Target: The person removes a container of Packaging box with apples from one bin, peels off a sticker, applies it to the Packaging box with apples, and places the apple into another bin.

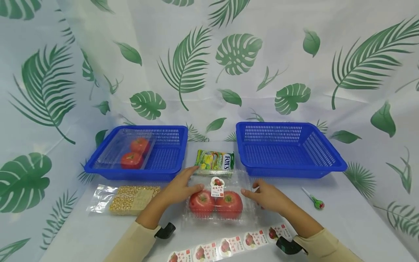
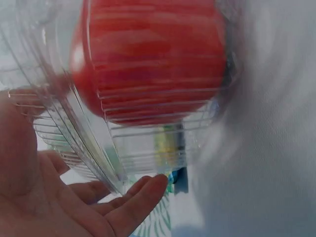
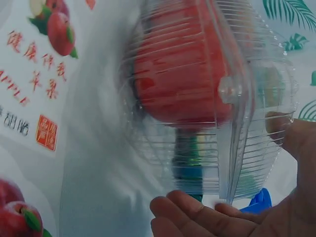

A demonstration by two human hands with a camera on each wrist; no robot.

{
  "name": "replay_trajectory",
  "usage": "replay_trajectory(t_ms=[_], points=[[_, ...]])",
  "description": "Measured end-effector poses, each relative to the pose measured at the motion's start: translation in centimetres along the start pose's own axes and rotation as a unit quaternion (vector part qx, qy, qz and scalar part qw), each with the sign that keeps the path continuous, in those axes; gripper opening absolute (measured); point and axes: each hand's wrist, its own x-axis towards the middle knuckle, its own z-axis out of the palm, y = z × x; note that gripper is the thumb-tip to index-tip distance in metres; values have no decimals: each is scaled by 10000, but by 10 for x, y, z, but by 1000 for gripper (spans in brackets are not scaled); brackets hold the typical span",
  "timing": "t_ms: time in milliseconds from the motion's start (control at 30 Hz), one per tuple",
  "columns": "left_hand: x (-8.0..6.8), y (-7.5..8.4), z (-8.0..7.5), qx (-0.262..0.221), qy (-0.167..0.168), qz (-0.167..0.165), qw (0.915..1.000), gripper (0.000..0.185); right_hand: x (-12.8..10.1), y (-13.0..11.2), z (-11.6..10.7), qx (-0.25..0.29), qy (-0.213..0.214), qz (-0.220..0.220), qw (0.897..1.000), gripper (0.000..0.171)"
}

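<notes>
Box (image 1: 237,181) at lower centre of the head view, two tomatoes (image 1: 228,204) inside, sticker (image 1: 217,187) on lid. Left hand (image 1: 181,188) and right hand (image 1: 269,197) grip opposite sides, thumbs to the lid, fingers at the edges, probably for an even, steady hold. Sticker strip (image 1: 230,246) along the bottom edge, presumably for easy reach.

A pale table (image 1: 82,233) is carrying a left blue basket (image 1: 135,173) and right blue basket (image 1: 291,169), with a candy packet (image 1: 211,160) lying between them, a clear box (image 1: 240,182) sitting nearer, and a corn bag (image 1: 124,199), lollipop (image 1: 316,202) and sticker strip (image 1: 230,246) lying around it.
</notes>
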Motion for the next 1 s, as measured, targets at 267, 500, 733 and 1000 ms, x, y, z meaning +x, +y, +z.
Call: replay_trajectory(t_ms=[267,500,733,1000], points=[[1,3,-3,-875,132,-407,9952,70,-2,7,3,643,-131,46,9978,60],[-5,13,-12,-833,-174,-539,9949,61,-5,12,2,1823,-153,109,9831,67],[-10,12,-24,-489,-551,-565,9957,55,-6,10,-9,1953,-379,-8,9800,59],[-14,3,-33,-837,-1597,59,9836,51,-7,10,-24,2276,-1246,-761,9627,47]])
